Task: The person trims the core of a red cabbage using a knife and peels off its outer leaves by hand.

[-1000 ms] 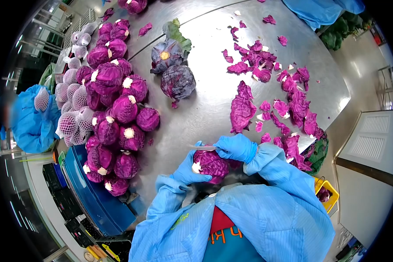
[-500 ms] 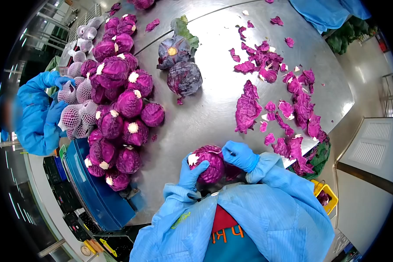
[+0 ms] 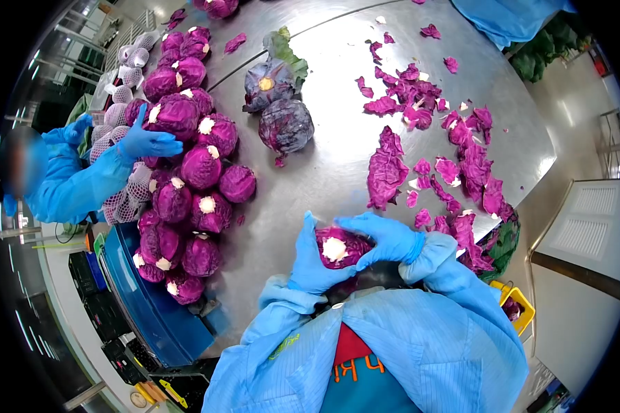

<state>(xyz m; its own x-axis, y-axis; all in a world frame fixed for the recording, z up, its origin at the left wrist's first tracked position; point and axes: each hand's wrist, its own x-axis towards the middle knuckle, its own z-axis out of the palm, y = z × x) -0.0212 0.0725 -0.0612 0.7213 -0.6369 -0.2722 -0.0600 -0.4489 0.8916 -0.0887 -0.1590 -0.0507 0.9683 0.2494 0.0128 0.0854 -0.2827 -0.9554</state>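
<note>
Between my two gloved hands is a red cabbage (image 3: 348,246), held close to my body above the metal table's near edge. Its pale cut stem faces up and toward me. My left hand (image 3: 312,258) wraps its left side, and my right hand (image 3: 387,239) grips its right and far side. A pile of trimmed red cabbages (image 3: 201,166) lies to the left. Two darker cabbages (image 3: 286,126) with outer leaves on sit farther away in the middle. Torn purple leaves (image 3: 387,168) are scattered to the right.
The steel table (image 3: 275,206) spreads ahead. A co-worker's gloved hand (image 3: 148,141) reaches over the pile at left, beside cabbages in white net sleeves (image 3: 127,189). A blue bin (image 3: 151,303) stands below the left edge. A yellow basket (image 3: 520,310) is low at the right.
The cabbage has turned so its stem faces me, and my right hand has moved from plucking at its side to gripping it. The co-worker's hand has reached out over the pile.
</note>
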